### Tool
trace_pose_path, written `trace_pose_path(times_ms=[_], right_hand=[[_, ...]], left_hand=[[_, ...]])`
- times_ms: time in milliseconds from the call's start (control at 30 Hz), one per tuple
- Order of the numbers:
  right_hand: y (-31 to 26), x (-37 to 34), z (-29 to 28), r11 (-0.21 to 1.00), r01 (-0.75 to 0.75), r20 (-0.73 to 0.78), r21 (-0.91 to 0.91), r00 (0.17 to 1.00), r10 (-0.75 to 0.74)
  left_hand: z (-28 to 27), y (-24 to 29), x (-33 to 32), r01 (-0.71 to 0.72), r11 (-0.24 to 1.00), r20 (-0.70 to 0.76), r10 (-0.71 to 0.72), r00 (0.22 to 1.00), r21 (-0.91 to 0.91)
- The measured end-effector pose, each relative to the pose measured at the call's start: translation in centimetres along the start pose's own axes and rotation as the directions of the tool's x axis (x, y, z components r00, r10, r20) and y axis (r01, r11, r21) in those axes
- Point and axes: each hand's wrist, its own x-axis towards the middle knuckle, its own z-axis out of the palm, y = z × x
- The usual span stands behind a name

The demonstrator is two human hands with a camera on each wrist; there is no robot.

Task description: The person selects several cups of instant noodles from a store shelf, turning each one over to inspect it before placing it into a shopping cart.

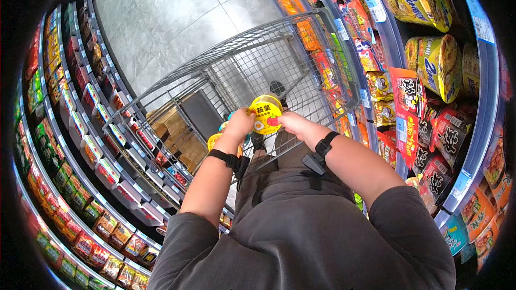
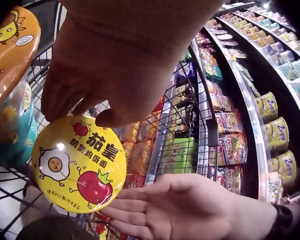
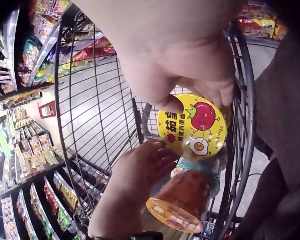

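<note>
A round cup with a yellow lid (image 1: 265, 115) (image 2: 80, 165) (image 3: 192, 125) is held between both hands above the wire cart (image 1: 236, 48). The left hand (image 1: 240, 124) (image 2: 115, 65) (image 3: 135, 172) grips one edge of it with thumb and fingertips. On the opposite side, the right hand (image 1: 296, 125) (image 2: 190, 207) (image 3: 182, 60) has its thumb at the lid's edge and its fingers along the cup's side. An orange-lidded cup (image 1: 214, 140) (image 2: 12, 55) (image 3: 177, 202) and a teal one (image 2: 27, 140) (image 3: 212, 172) are close beside the left hand.
Shelves of bagged and cup noodles (image 1: 430, 67) rise on the right, and more packed shelves (image 1: 80, 145) curve along the left. Brown cardboard (image 1: 174, 134) and a grey panel (image 1: 203, 113) are at the cart's left side. Grey tiled floor (image 1: 156, 11) extends ahead.
</note>
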Motion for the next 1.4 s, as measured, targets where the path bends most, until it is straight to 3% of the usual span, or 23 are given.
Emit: trace_pose_path(times_ms=[233,300,400,533,600,700,767,833,867,933,1100,1200,1400], right_hand=[[1.2,1.0,0.2,0.992,-0.057,-0.056,-0.113,0.997,0.051],[1.6,1.1,0.1,0.995,-0.052,-0.027,-0.082,0.998,0.05],[2.4,1.9,0.0,0.999,-0.037,-0.008,-0.036,0.999,0.037],[1.8,0.7,-0.1,1.0,0.014,-0.077,-0.005,0.997,-0.014],[-0.3,-3.2,0.6,0.994,0.108,-0.154,0.033,0.983,-0.102],[0.6,-5.3,0.0,0.97,0.209,-0.204,0.124,0.962,-0.181],[1.6,-7.4,-0.9,0.957,0.267,-0.137,0.114,0.958,-0.251],[2.2,-11.5,0.0,0.886,0.364,-0.256,0.288,0.921,-0.295],[2.7,-13.2,0.0,0.879,0.384,-0.257,0.283,0.913,-0.316],[4.4,-16.4,-0.5,0.83,0.442,-0.162,0.341,0.897,-0.411],[11.6,-23.2,0.8,0.766,0.509,-0.223,0.394,0.861,-0.457],[17.7,-25.4,1.2,0.745,0.501,-0.287,0.441,0.865,-0.412],[27.8,-29.5,3.3,0.69,0.537,-0.413,0.485,0.836,-0.361]], left_hand=[[-1.0,0.3,0.1,-0.019,0.983,0.084,0.004,0.996,0.18],[-1.0,0.0,0.6,-0.053,0.97,0.088,0.033,0.996,0.239],[-1.2,-0.5,1.3,-0.011,0.949,0.165,-0.044,0.985,0.315],[-2.6,0.5,-0.8,-0.143,0.942,0.044,0.136,0.99,0.303],[-3.8,1.1,-2.4,-0.188,0.931,-0.011,0.201,0.979,0.312],[-5.6,0.6,-5.7,-0.295,0.926,-0.115,0.328,0.938,0.237],[-7.1,0.1,-9.0,-0.405,0.899,-0.228,0.435,0.871,0.168],[-8.7,-0.9,-12.4,-0.437,0.884,-0.247,0.466,0.85,0.165],[-9.3,-1.6,-14.3,-0.467,0.87,-0.252,0.493,0.833,0.159],[-10.3,-3.1,-18.6,-0.536,0.833,-0.271,0.553,0.788,0.142],[-11.0,-8.9,-26.1,-0.625,0.781,-0.309,0.595,0.743,0.001],[-10.5,-11.7,-28.4,-0.659,0.745,-0.36,0.588,0.724,-0.106],[-8.0,-13.3,-30.1,-0.677,0.72,-0.307,0.617,0.725,-0.152]])
